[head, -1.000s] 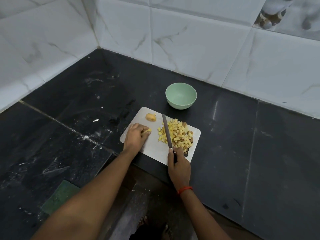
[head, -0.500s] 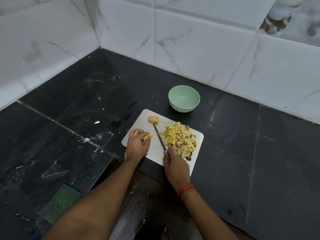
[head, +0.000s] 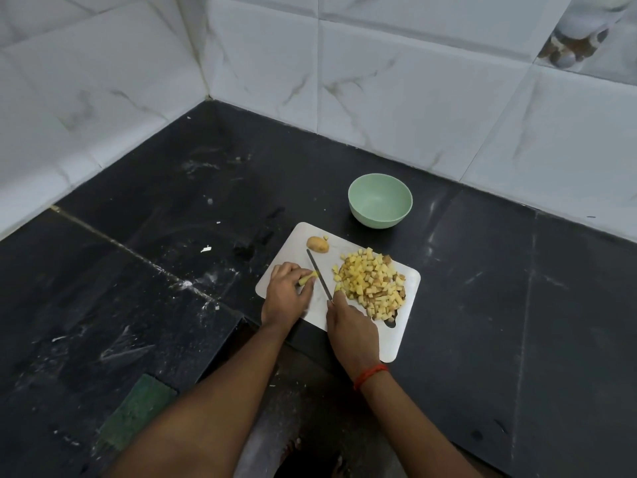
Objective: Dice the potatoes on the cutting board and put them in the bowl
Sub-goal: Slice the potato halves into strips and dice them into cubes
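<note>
Knife (head: pixel 319 278) swung left from diced pile (head: pixel 370 282) toward strip (head: pixel 307 279); bare board (head: pixel 393 343) between.

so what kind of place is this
Most likely a home kitchen, seen at a corner: a dark stone counter backed by white marbled wall tiles, with a cutting board carrying diced potato and an empty green bowl just beyond it.

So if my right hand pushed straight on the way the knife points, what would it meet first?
Probably the potato piece at the far edge of the cutting board; the knife tip in the right hand aims roughly at it.
</note>
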Tool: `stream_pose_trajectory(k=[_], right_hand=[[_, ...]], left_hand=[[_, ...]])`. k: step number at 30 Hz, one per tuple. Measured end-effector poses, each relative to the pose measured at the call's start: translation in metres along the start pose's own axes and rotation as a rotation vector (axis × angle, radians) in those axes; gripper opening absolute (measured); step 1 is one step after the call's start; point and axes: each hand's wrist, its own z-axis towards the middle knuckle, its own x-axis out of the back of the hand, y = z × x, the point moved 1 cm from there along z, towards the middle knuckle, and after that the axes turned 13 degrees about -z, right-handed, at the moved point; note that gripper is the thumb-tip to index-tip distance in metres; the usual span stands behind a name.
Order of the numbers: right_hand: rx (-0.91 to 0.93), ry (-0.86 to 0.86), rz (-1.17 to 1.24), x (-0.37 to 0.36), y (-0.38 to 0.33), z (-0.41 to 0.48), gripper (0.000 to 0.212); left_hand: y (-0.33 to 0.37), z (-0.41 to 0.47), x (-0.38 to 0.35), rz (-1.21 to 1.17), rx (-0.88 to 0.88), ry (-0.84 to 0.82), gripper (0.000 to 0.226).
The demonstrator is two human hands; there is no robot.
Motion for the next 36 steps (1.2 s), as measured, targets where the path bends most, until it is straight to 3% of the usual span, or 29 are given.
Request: stream_pose_trajectory(k=[9, 12, 16, 22, 36], right_hand=[[0.024, -0.080, 0.032, 0.007, -0.003, 0.007, 0.020], [0.084, -0.131, -0.065, 0.008, 0.010, -0.010, 0.025], [0.068, -0.122, -0.248, 0.009, 0.015, -0.025, 0.015], [-0.010, -0.006, -0.077, 0.003, 0.000, -0.018, 0.011], [0.023, -0.090, -0.098, 0.007, -0.012, -0.004, 0.020]], left_hand=[[0.001, 0.001, 0.000, 0.015, -0.012, -0.001, 0.020], [0.000, 0.001, -0.001, 0.029, -0.008, 0.000, 0.021], [0.001, 0.001, -0.001, 0.007, 0.016, -0.001, 0.024], [0.004, -0.001, 0.002, -0.039, 0.040, 0.011, 0.024], [0.000, 0.001, 0.003, -0.012, -0.006, -0.002, 0.020]])
